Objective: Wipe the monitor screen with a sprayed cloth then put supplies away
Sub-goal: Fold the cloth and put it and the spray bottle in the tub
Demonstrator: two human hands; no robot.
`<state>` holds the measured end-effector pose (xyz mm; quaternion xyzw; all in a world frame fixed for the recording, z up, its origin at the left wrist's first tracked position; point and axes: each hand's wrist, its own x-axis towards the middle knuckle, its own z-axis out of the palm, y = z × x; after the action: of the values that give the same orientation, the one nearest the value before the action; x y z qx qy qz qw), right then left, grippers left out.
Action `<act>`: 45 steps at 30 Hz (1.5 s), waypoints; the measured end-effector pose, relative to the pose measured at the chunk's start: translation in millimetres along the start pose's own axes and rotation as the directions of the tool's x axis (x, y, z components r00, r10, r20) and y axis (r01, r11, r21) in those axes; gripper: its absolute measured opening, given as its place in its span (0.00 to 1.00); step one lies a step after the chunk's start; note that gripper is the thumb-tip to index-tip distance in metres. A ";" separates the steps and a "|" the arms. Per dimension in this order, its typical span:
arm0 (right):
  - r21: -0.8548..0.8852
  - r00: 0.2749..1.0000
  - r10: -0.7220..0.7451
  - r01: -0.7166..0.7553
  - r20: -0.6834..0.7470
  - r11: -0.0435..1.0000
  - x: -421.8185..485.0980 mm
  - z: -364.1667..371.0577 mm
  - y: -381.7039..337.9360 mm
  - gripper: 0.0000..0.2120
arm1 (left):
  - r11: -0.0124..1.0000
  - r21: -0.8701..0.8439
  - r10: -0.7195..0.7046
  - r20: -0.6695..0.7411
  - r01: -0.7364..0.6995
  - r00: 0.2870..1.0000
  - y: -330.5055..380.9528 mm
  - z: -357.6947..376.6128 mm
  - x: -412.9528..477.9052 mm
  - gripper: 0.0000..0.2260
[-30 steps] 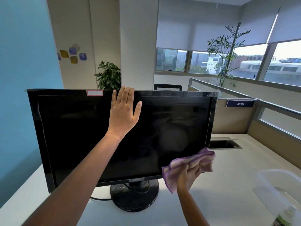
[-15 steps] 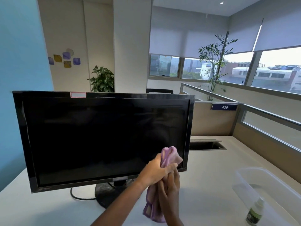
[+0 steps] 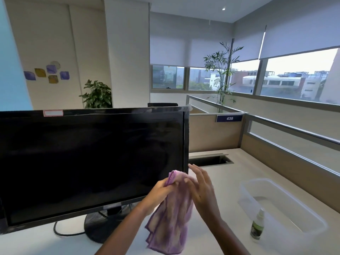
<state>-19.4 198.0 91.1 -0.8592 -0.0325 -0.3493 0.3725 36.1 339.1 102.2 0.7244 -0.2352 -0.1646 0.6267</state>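
Note:
A black monitor (image 3: 88,162) stands on the desk, its screen dark. In front of its lower right corner hangs a purple cloth (image 3: 171,221). My left hand (image 3: 161,192) pinches the cloth near its top edge. Beside it on the right, my right hand (image 3: 200,188) has its fingers spread and touches the cloth without gripping it. A small spray bottle (image 3: 257,226) with a white nozzle and green label stands on the desk to the right, next to a clear plastic bin (image 3: 287,192).
The monitor's round base (image 3: 95,229) and a black cable (image 3: 62,233) sit on the white desk (image 3: 220,181). A cable slot (image 3: 209,161) opens behind the monitor. Partition walls run along the back and right sides.
My left hand came off the monitor's top edge and took the cloth. My right hand let go of it and spread its fingers. The view shifted right.

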 end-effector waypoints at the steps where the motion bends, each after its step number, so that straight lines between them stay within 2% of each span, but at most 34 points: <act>1: 0.008 0.999 -0.015 0.014 0.044 1.000 6.4 -2.2 -0.8 0.18 | 1.000 -0.002 0.008 0.022 -0.008 1.000 2.9 1.8 1.2 0.07; 3: 0.029 0.996 -0.021 0.018 0.088 0.999 16.1 -3.7 0.4 0.09 | 1.000 -0.028 0.001 0.076 0.001 0.997 8.7 4.0 4.5 0.06; 4: 0.038 0.996 -0.006 0.002 0.093 0.999 19.3 -3.6 1.9 0.05 | 0.998 -0.055 -0.014 0.107 0.020 0.994 10.9 4.0 6.6 0.10; 6: 0.069 0.996 0.035 -0.040 0.079 0.997 24.4 -3.4 4.5 0.03 | 0.990 -0.116 -0.058 0.154 0.077 0.986 12.7 1.6 13.3 0.17; 8: 0.088 0.996 0.063 -0.069 0.064 0.994 28.8 -3.9 6.1 0.03 | 0.986 -0.134 -0.078 0.139 0.097 0.987 12.5 -1.2 21.3 0.20; 12: 0.053 0.991 0.094 -0.099 0.096 0.994 40.5 -12.0 8.2 0.06 | 0.996 -0.081 -0.020 0.029 0.022 0.999 13.2 0.0 35.1 0.16; 16: 0.013 0.985 0.075 -0.078 0.156 0.997 45.9 -29.0 13.8 0.03 | 0.988 -0.084 0.125 -0.035 -0.127 0.992 19.7 -1.0 49.0 0.16; 19: -0.088 0.981 0.077 -0.062 0.178 0.994 49.2 -39.2 19.0 0.05 | 0.978 -0.049 0.202 0.016 -0.201 0.979 23.4 5.1 56.9 0.14; 23: -0.200 0.987 0.038 -0.006 0.157 0.980 54.6 -48.4 20.9 0.08 | 0.972 -0.048 0.233 0.141 -0.228 0.962 29.2 15.1 63.1 0.09; 26: -0.224 0.995 0.000 0.023 0.101 0.974 55.6 -55.2 26.3 0.08 | 0.928 0.189 0.285 0.190 -0.320 0.939 35.4 19.9 72.8 0.03; 28: -0.166 0.993 0.044 -0.026 0.109 0.986 55.0 -62.6 33.2 0.13 | 0.899 0.253 0.321 0.169 -0.356 0.932 40.2 26.9 81.1 0.02; 30: -0.110 0.978 0.124 -0.107 0.168 0.988 53.0 -76.4 43.7 0.16 | 0.908 0.220 0.341 0.104 -0.356 0.934 43.8 36.6 88.6 0.04; 33: -0.229 0.932 0.207 -0.140 0.299 0.963 46.3 -103.5 66.3 0.08 | 0.914 0.186 0.370 -0.014 -0.361 0.929 45.2 53.5 98.5 0.06; 34: -0.256 0.928 0.222 -0.147 0.298 0.956 44.1 -113.6 75.5 0.10 | 0.907 0.202 0.384 -0.039 -0.370 0.922 45.1 60.4 102.3 0.07; 36: -0.191 0.940 0.257 -0.217 0.223 0.957 42.7 -132.6 89.1 0.15 | 0.884 0.255 0.421 -0.067 -0.393 0.904 47.6 73.1 109.9 0.07; 39: 0.081 0.947 0.314 -0.319 0.071 0.944 48.9 -163.1 101.9 0.12 | 0.849 0.316 0.462 -0.057 -0.423 0.885 57.4 93.0 122.8 0.04; 41: 0.169 0.950 0.313 -0.310 0.008 0.936 54.5 -185.3 111.7 0.12 | 0.817 0.380 0.486 -0.046 -0.434 0.873 63.6 110.3 130.3 0.04; 45: 0.025 0.976 0.208 -0.207 -0.064 0.978 61.3 -228.2 133.8 0.09 | 0.777 0.459 0.509 -0.054 -0.431 0.859 74.1 155.5 144.0 0.06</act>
<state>-62.4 -62.2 156.0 -0.8422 0.0666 -0.3366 0.4158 63.5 123.4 158.4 0.7739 -0.3835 0.1181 0.4899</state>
